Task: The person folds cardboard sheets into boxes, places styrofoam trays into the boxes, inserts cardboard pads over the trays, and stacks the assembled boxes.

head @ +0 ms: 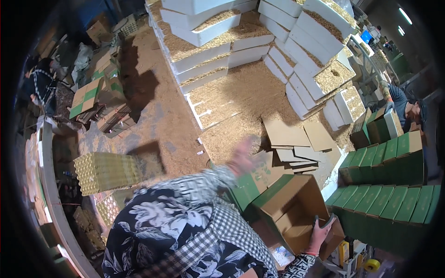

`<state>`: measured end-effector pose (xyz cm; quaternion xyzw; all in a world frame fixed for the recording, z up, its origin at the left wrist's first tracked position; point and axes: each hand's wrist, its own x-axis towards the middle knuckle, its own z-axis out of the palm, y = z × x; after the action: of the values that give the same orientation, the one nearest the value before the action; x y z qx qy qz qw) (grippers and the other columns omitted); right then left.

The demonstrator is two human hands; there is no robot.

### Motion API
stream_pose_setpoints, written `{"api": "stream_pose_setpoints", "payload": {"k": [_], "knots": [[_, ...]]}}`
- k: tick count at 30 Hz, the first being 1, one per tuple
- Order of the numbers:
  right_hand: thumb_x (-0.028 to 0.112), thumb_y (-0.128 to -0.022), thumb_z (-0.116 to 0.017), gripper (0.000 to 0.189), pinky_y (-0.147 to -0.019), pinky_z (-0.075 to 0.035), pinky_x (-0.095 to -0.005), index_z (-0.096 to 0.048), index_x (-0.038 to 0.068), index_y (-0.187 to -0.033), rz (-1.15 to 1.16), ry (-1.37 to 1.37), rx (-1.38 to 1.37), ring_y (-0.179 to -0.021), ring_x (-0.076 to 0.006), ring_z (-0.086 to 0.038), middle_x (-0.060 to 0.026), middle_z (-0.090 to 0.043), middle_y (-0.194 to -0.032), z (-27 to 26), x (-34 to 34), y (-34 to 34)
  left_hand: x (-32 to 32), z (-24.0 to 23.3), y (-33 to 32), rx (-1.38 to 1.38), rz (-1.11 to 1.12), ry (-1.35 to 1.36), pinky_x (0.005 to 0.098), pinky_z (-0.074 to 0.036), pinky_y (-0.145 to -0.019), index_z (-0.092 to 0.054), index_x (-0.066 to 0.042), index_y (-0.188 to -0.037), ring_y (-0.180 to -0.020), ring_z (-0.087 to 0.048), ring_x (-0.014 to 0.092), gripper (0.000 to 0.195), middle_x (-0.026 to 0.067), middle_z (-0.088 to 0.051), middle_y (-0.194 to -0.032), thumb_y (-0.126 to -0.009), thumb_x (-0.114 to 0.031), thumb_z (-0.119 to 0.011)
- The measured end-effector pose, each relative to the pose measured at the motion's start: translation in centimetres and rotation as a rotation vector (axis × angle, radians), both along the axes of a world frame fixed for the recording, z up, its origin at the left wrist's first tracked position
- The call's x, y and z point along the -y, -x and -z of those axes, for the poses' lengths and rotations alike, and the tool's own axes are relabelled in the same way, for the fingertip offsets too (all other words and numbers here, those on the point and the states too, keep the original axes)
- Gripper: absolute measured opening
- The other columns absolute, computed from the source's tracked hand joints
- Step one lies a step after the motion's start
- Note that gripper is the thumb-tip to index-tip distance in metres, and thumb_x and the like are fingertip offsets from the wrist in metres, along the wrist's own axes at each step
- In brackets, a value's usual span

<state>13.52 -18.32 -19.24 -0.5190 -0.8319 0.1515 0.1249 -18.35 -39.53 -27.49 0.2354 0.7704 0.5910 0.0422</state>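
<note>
My right hand (pixel 320 233), in a pink glove with dark fingertips, grips a flap at the near right edge of an open cardboard box (pixel 295 212). The box is brown inside, with green on its outside, and tilts so that its bare inside faces up and right. My left hand (pixel 243 158), also gloved, is stretched out beyond the box and blurred by motion. Its fingers look spread, with nothing visible in them. Below and right of it lies a green and brown printed carton (pixel 255 177). Loose cardboard sheets (pixel 286 133) lie just past the box.
White foam trays (pixel 205 64) filled with husk-like bedding are stacked ahead. Green cartons (pixel 379 201) stand in rows at right, where another person (pixel 399 100) bends over. Stacked egg trays (pixel 107 170) sit at left. A yellow tape roll (pixel 372 265) is at lower right.
</note>
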Motion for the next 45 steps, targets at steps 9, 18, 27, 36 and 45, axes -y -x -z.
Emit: {"api": "stream_pose_setpoints", "payload": {"k": [9,18,27,36,45], "knots": [[0.007,-0.082,-0.062,0.062,-0.104,-0.028,-0.0348,-0.032,-0.002,-0.136,0.028,0.13,-0.114,-0.127,-0.0302,-0.036,-0.0205,-0.037,-0.138,-0.6,-0.3,0.2,10.5,17.9,14.7,0.362,-0.719,0.179,0.0462,-0.025,-0.105,-0.013,-0.014,-0.145,-0.13,-0.027,0.041,0.071,0.0251,-0.023,-0.143,-0.09,-0.043,-0.047],[0.021,-0.08,-0.066,0.066,-0.102,-0.032,-0.0385,-0.035,-0.001,-0.134,0.061,-0.055,0.065,-0.122,-0.036,-0.039,-0.0245,-0.039,-0.132,0.3,-0.5,0.1,7.2,3.1,10.9,0.543,-0.684,-0.901,0.0331,-0.048,-0.081,-0.038,-0.002,-0.127,-0.096,-0.055,0.022,0.062,0.0108,-0.053,-0.112,-0.073,-0.002,-0.068],[0.02,-0.087,-0.056,0.045,-0.07,-0.051,-0.0251,-0.047,-0.001,-0.126,-0.076,0.462,-0.783,-0.084,-0.0216,-0.063,-0.0165,-0.061,-0.106,-1.1,2.1,1.7,1.2,-9.8,-2.9,0.969,0.218,-0.954,0.0356,-0.052,-0.083,-0.038,-0.006,-0.128,-0.099,-0.059,0.025,0.044,0.0168,-0.053,-0.115,-0.086,-0.009,-0.051],[0.031,-0.091,-0.051,0.045,-0.094,-0.038,-0.0299,-0.051,-0.005,-0.119,-0.505,-0.023,-0.536,-0.11,-0.0251,-0.052,-0.0152,-0.055,-0.119,-4.6,0.0,-5.9,-6.2,-8.7,-9.7,0.44,0.741,-0.31,0.0338,-0.033,-0.101,-0.035,0.002,-0.132,-0.12,-0.043,0.026,0.061,0.0186,-0.043,-0.13,-0.09,-0.041,-0.047],[0.015,-0.08,-0.056,0.058,-0.091,-0.042,-0.0319,-0.038,-0.006,-0.131,-0.007,0.433,-0.932,-0.106,-0.0229,-0.055,-0.0167,-0.052,-0.121,-10.1,7.3,-8.4,-5.1,-2.5,-11.7,0.038,0.429,-0.115,0.0359,-0.043,-0.085,-0.052,-0.003,-0.116,-0.101,-0.052,0.028,0.039,0.0174,-0.052,-0.111,-0.081,-0.017,-0.059]]}}
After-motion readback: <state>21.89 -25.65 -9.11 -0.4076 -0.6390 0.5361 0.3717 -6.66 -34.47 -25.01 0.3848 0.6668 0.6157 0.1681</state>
